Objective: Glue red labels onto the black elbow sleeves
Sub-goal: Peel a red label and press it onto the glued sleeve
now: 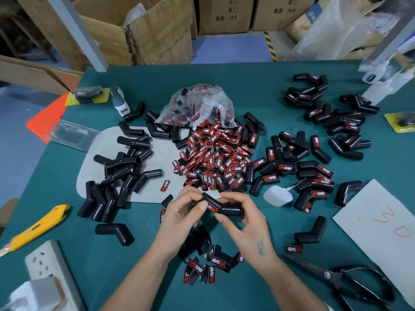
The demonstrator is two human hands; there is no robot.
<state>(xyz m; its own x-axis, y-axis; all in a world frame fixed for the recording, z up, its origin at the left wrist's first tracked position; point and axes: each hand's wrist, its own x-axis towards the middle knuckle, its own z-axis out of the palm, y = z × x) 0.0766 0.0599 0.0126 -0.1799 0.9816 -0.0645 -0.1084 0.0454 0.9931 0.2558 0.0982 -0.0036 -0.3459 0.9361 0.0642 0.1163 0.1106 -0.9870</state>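
Left grip: my left hand (pixel 179 215) curls round one end of a black elbow sleeve (pixel 224 206), thumb pressing on its red label (pixel 212 208).
Right grip: my right hand (pixel 243 217) clamps the sleeve's other end from behind and below.
Sleeve: held just above the green tabletop (pixel 125 261), near me.
Label pile (pixel 215 158): centre of the tabletop, spilling from a clear bag (pixel 197 106).
Bare sleeves (pixel 121 167): heaped left.
Labelled sleeves (pixel 314 176): heaped right.
Glue bottle (pixel 277 195): lying just right of my hands.
Scissors (pixel 350 281): near right.
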